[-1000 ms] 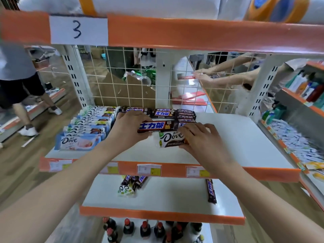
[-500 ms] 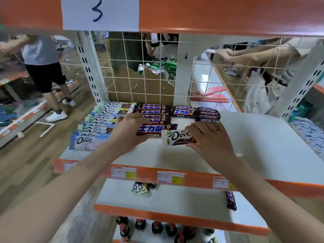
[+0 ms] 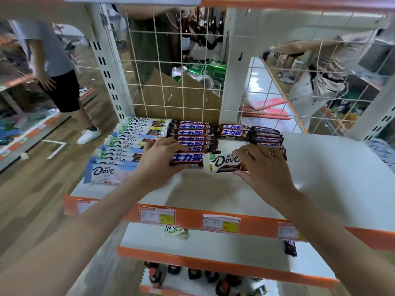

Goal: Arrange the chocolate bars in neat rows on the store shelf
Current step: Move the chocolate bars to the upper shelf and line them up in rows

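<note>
On the white shelf [image 3: 320,180], my left hand [image 3: 158,159] grips the left end of a brown Snickers bar [image 3: 187,159] at the front of a Snickers row [image 3: 192,133]. My right hand [image 3: 265,165] pinches the right end of a white and brown Dove bar [image 3: 224,163], which lies end to end with that Snickers bar. A row of light blue and white Dove bars [image 3: 119,154] fills the shelf's left side. Two more short rows of dark bars [image 3: 265,135] sit at the back, right of the Snickers row.
A wire grid [image 3: 181,82] backs the shelf. The orange front lip [image 3: 192,218] carries price tags. The lower shelf [image 3: 213,246] holds a loose white bar [image 3: 176,230] and a dark bar [image 3: 290,247]. Bottles [image 3: 192,274] stand below. A person [image 3: 55,67] stands at left.
The camera has moved closer and tilted down. Both hands keep hold of the same two bars, with little shift on the shelf.
</note>
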`<state>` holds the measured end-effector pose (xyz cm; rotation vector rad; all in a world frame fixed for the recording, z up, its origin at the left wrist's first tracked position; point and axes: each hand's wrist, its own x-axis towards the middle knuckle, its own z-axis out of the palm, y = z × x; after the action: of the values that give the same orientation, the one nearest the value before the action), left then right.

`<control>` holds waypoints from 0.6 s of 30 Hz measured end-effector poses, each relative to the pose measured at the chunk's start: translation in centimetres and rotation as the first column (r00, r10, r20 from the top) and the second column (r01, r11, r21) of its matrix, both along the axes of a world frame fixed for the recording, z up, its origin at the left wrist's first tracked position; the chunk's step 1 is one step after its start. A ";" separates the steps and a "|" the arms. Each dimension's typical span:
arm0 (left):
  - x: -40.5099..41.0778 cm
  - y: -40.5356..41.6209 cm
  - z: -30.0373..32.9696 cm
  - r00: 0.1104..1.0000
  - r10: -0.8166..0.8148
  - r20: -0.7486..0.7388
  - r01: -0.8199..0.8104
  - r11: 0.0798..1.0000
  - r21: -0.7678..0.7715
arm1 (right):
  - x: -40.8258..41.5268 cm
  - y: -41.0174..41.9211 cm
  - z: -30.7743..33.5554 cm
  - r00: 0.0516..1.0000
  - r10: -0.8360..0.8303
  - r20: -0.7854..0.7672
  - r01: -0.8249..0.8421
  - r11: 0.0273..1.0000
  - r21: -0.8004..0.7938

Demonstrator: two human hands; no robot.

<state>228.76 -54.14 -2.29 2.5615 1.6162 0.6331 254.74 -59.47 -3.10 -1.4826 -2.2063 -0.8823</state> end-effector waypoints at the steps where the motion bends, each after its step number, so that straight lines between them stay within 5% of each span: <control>1: 0.0 0.1 0.0 1.000 -0.001 -0.006 0.001 1.000 -0.007 | 0.0 0.1 0.0 1.000 -0.003 -0.002 0.003 1.000 -0.005; 18: -0.8 0.7 -0.4 0.999 -0.034 0.008 0.034 0.999 -0.031 | -0.6 0.4 -0.5 0.999 -0.009 -0.031 0.008 0.999 -0.036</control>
<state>227.98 -53.46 -2.67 2.5557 1.5645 0.6086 254.09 -59.08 -3.65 -1.5130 -2.2062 -0.8210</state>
